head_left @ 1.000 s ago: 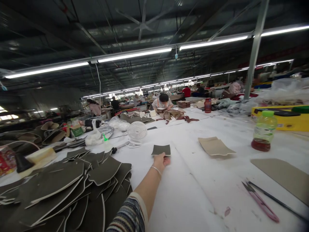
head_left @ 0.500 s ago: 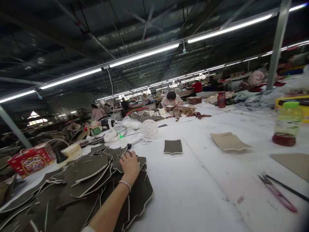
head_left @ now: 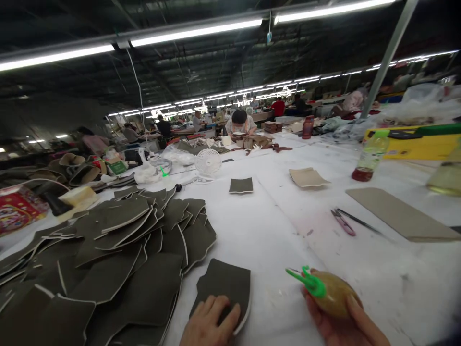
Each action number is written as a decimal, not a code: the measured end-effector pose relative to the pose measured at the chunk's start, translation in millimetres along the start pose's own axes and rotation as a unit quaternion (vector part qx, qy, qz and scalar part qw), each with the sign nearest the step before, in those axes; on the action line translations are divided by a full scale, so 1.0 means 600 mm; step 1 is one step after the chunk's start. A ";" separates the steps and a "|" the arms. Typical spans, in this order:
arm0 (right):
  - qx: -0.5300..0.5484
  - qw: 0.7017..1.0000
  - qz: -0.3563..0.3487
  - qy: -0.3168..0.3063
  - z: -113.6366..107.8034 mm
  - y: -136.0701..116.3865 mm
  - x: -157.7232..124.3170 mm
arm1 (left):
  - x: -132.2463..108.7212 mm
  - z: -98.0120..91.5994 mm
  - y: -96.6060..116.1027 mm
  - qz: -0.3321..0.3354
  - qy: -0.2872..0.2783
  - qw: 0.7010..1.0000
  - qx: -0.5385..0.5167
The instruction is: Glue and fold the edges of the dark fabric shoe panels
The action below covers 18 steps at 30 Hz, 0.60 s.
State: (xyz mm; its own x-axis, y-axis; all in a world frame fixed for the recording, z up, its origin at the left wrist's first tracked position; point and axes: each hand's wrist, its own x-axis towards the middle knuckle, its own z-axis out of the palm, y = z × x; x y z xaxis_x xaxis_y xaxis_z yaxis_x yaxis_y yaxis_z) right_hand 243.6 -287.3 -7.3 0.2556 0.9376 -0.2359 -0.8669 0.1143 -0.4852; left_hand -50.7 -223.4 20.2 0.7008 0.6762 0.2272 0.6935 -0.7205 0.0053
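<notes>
My left hand (head_left: 209,323) lies flat, fingers spread, on a dark olive cut piece with a white edge (head_left: 225,286) at the near edge of the white table (head_left: 273,230). My right hand (head_left: 340,322) is wrapped round a small yellowish squeeze bottle with a green nozzle (head_left: 324,290), the nozzle pointing left toward that piece. A big heap of the same dark pieces (head_left: 108,254) spreads to the left. One single dark piece (head_left: 241,185) lies farther out on the table.
Pink snips (head_left: 344,223) and a dark rod lie to the right, by a tan board (head_left: 399,214). A tan piece (head_left: 308,178), a green-capped drink bottle (head_left: 369,156) and a small white fan (head_left: 208,162) stand farther back. Other people work at distant tables.
My left hand left the far dark piece, went over the heap, and now rests on a piece drawn to the near edge. My right hand with the squeeze bottle has come into view.
</notes>
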 end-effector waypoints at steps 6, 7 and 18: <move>-0.032 0.999 -0.033 0.025 0.047 0.003 -0.018 | 0.010 -0.059 0.042 -0.131 -0.171 0.968 -0.131; -0.042 0.998 -0.029 0.022 0.053 0.001 -0.021 | 0.020 -0.070 0.049 -0.164 -0.187 0.960 -0.130; -0.222 0.971 -0.091 -0.006 0.082 -0.016 -0.047 | 0.077 -0.090 0.085 -0.208 -0.240 0.946 -0.063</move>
State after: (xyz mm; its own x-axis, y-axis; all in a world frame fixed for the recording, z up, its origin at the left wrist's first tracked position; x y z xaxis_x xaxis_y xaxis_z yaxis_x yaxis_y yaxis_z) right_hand 223.8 -298.6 45.7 0.3807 0.9189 -0.1037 -0.5375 0.1287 -0.8334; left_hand 7.9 -237.1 83.3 0.3889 0.8750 -0.2882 0.9213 -0.3696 0.1210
